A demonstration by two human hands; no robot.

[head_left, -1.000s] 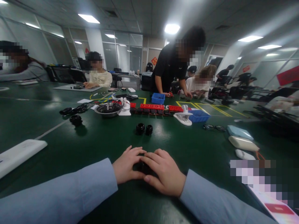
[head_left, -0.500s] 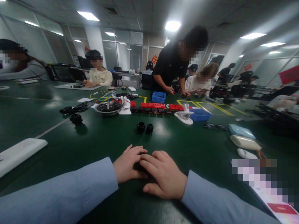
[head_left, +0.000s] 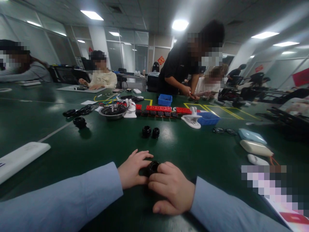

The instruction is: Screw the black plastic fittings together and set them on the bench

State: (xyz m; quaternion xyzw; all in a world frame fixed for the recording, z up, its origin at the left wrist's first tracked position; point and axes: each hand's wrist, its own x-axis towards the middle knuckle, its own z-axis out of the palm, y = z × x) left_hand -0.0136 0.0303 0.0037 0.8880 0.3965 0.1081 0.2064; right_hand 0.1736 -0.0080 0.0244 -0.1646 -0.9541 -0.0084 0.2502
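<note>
A black round fitting with an open hole [head_left: 154,166] stands on the green table between my hands. My left hand [head_left: 134,169] grips its left side between thumb and index finger, the other fingers stretched forward. The curled fingers of my right hand [head_left: 170,185] lie against its right side, with the thumb held apart, low and near me; this hand hides part of the fitting. Farther ahead stand two similar black fittings, a larger one [head_left: 146,131] and a smaller one [head_left: 155,132]. Another black fitting [head_left: 79,122] is off to the left.
Ahead lie a red block strip [head_left: 158,108], a metal bowl [head_left: 112,112], a white clamp stand [head_left: 192,119] and a blue bin [head_left: 209,118]. A white slab [head_left: 24,158] is left; glasses [head_left: 224,130], pouches and a phone [head_left: 277,199] are right. Other people work across the table.
My right hand has shifted slightly right and toward me, uncovering the fitting's top hole. My left hand has barely moved. The standing co-worker's hands have come together.
</note>
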